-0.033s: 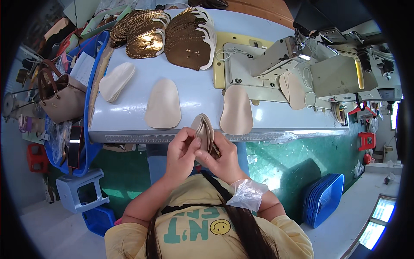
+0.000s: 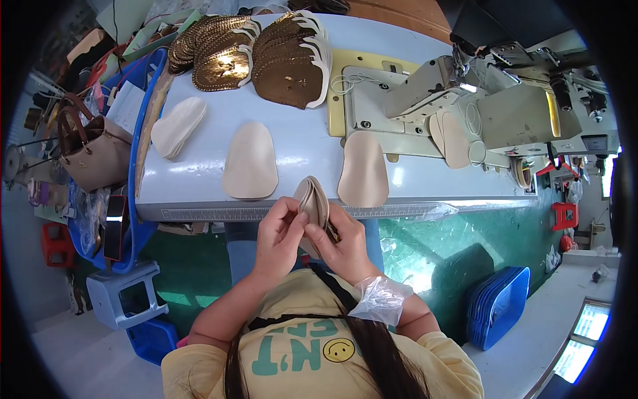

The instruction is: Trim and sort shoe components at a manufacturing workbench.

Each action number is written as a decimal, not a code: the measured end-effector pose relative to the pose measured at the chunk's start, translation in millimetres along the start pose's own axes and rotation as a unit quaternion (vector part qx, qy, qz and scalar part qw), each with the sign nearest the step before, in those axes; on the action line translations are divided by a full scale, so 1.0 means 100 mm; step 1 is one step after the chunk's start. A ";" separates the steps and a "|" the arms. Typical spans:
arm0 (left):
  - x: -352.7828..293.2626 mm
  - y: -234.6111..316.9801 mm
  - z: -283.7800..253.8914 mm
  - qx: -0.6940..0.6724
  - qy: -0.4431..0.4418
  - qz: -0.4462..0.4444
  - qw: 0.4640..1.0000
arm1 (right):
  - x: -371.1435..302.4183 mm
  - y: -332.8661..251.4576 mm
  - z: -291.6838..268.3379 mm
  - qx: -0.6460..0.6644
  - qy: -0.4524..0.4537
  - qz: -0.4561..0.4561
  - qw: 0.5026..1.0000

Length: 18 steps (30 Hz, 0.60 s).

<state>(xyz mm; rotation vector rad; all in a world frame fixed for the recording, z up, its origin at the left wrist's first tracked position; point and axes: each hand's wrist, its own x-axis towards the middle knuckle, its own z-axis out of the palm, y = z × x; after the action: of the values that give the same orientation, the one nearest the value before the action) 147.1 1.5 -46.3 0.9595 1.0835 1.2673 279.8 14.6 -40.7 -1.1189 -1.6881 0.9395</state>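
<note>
Both hands, the left hand [image 2: 278, 234] and the right hand [image 2: 341, 243], pinch their fingers shut on a small stack of beige pieces [image 2: 314, 201], holding it close above the table edge [image 2: 199, 214] so the edges line up.

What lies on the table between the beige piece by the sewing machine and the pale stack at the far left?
In the head view, one flat beige piece lies between the beige piece and the pale stack.
</note>
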 end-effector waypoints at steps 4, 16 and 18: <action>-0.03 -0.05 -0.03 -0.049 -0.005 -0.002 0.999 | -0.04 0.04 0.04 0.030 0.012 0.057 0.998; 0.12 0.44 -0.36 -0.302 0.054 -0.019 0.951 | 0.37 0.27 -0.84 0.190 0.071 0.202 0.958; 0.14 0.45 -0.45 -0.389 0.083 -0.001 0.917 | 0.51 0.40 -1.01 0.199 0.041 0.219 0.954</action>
<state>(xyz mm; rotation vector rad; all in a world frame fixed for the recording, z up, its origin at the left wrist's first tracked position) 92.3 17.2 -15.0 0.2437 0.5945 1.6137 374.9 87.2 -31.1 -1.2508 -1.1268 1.4171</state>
